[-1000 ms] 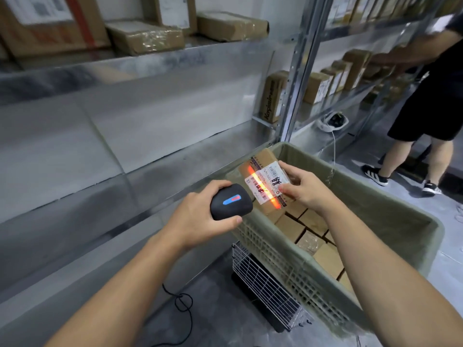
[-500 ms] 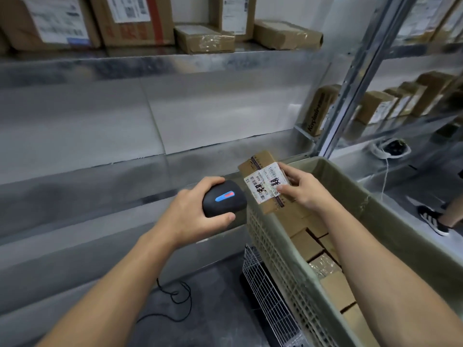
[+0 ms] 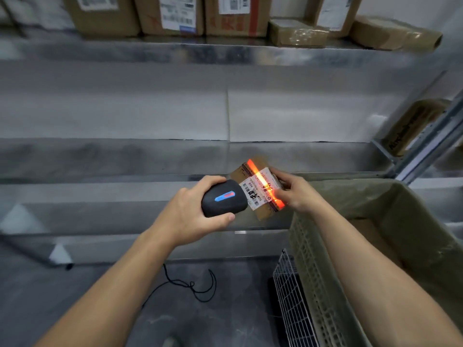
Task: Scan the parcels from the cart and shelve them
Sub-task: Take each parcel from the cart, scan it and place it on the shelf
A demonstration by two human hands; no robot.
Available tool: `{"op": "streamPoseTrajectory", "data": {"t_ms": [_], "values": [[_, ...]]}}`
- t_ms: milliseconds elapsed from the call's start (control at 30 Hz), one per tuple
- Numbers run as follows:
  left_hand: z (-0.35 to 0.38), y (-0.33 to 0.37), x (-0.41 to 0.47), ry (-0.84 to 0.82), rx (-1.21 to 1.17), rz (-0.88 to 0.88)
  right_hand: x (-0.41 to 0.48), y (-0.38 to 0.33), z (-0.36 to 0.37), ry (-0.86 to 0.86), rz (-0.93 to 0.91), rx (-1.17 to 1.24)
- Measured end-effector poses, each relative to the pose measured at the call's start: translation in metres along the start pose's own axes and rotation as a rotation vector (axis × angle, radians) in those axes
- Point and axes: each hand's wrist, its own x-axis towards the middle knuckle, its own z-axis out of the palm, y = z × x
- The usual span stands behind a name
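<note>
Parcel (image 3: 260, 189) mid-scan before the middle shelf (image 3: 125, 164): the left hand (image 3: 183, 216) grips a black scanner (image 3: 223, 200), its orange beam crossing the label, and the right hand (image 3: 298, 194) pinches the box beside the cart (image 3: 375, 196). Shelving apparently comes next; what remains in the cart is unclear.

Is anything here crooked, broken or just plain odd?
Nothing looks damaged. The small parcel is tilted only because the right hand holds it under the orange beam of the scanner in the left hand. On the top shelf, the rightmost taped parcel looks askew beside its neighbours.
</note>
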Motion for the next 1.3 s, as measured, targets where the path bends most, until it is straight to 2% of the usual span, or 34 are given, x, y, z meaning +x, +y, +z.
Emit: {"op": "streamPoseTrajectory", "data": {"t_ms": [100, 267, 633, 833, 1300], "values": [[-0.018, -0.015, -0.012, 0.061, -0.004, -0.044, 0.018, -0.022, 0.023, -0.044, -0.037, -0.019], [-0.058, -0.048, -0.035, 0.256, -0.064, -0.12, 0.046, -0.072, 0.079, -0.088, -0.124, 0.097], [-0.193, -0.151, -0.097, 0.619, -0.187, -0.252, 0.088, -0.208, 0.237, -0.078, -0.253, 0.335], [-0.262, -0.208, -0.139, 0.719, -0.171, -0.311, 0.101, -0.285, 0.322, -0.066, -0.287, 0.468], [-0.369, -0.304, -0.179, 0.978, -0.131, -0.45, 0.165, -0.401, 0.458, -0.228, -0.406, 0.501]]}}
